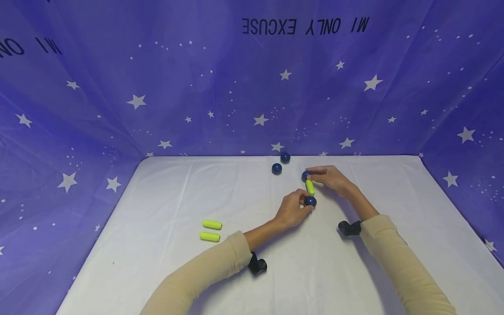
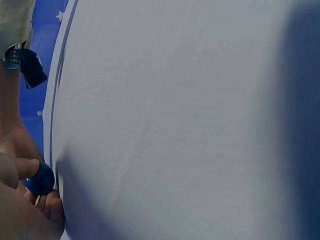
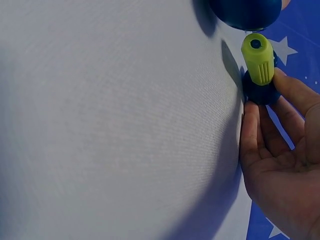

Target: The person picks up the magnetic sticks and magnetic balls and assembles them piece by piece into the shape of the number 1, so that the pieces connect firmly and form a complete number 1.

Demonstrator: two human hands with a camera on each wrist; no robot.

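Between fingers and thumb, my left hand (image 1: 292, 210) grips a dark blue ball (image 1: 310, 201). Just beyond it, my right hand (image 1: 330, 177) pinches a second blue ball (image 1: 305, 176). From that second ball a short yellow-green rod (image 1: 310, 187) points back toward the left hand's ball. The right wrist view shows a dark hole in the rod's near end (image 3: 256, 44), with a narrow gap to the first ball (image 3: 247, 12). In the left wrist view, the ball (image 2: 41, 179) sits against the thumb and fingers.
Two loose blue balls, one nearer (image 1: 277, 169) and one at the back edge (image 1: 285, 158), lie left of the hands. Two yellow-green rods, upper (image 1: 212, 225) and lower (image 1: 210, 236), lie side by side farther left. A purple starred cloth (image 1: 220, 87) hangs behind the white table (image 1: 165, 262).
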